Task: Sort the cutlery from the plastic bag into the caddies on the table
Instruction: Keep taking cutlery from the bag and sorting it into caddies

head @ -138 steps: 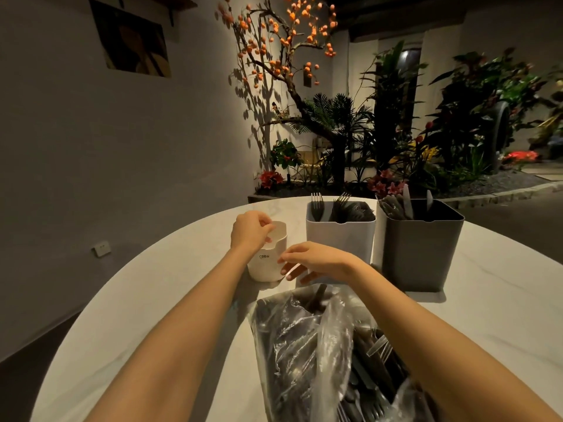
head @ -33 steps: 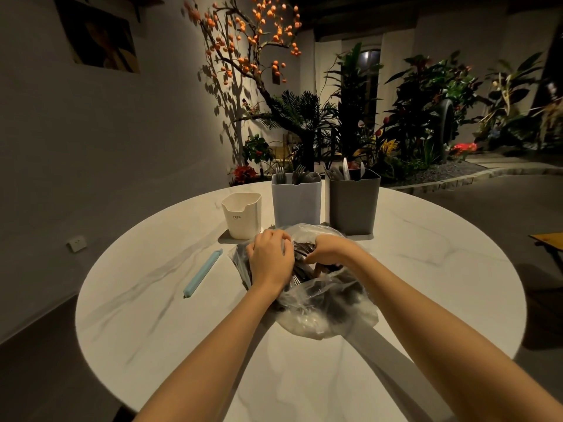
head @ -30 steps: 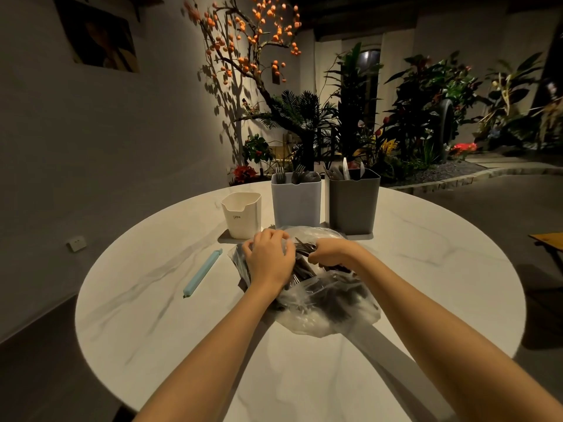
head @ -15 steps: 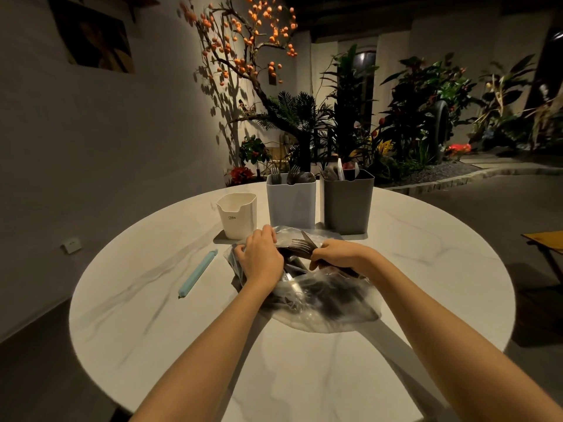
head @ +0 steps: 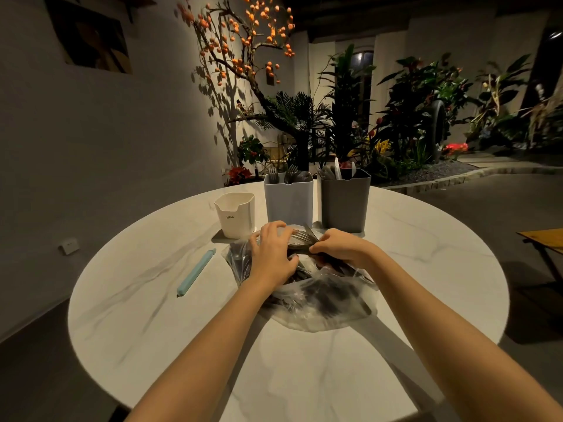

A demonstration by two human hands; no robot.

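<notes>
Cutlery (head: pixel 323 292) heaped dark inside clear plastic bag (head: pixel 320 312), lying mid-bench on round white marbled bench (head: pixel 137 300), mouth of bag turned toward far caddies. Left hand (head: pixel 272 254) pressed down on bag's open mouth, fingers curled over plastic, nothing plainly held beyond film itself. Right hand (head: pixel 342 248) closed in narrow grip on dark handles at bag's mouth, with fork (head: pixel 300 236) and tip of knife (head: pixel 310 231) jutting toward far side from between both hands. Cannot tell how many pieces sit within that grip.

Beyond hands, three caddies in a row along far side. Small white caddy (head: pixel 235 215) at left, low and open-topped, contents not visible. Tall light-grey caddy (head: pixel 288 201) in middle, fork tines and spoon bowls showing above rim. Tall dark-grey caddy (head: pixel 345 200) at right, just beside middle one, with knife blades and one pale utensil standing up. Bag's far edge near bases of both tall caddies, not clearly touching.

Pale blue bag clip (head: pixel 196 273) lying flat on bench, left of bag and apart from it, angled toward white caddy. Potted greenery and orange-fruited branch (head: pixel 243 41) beyond bench against wall.
</notes>
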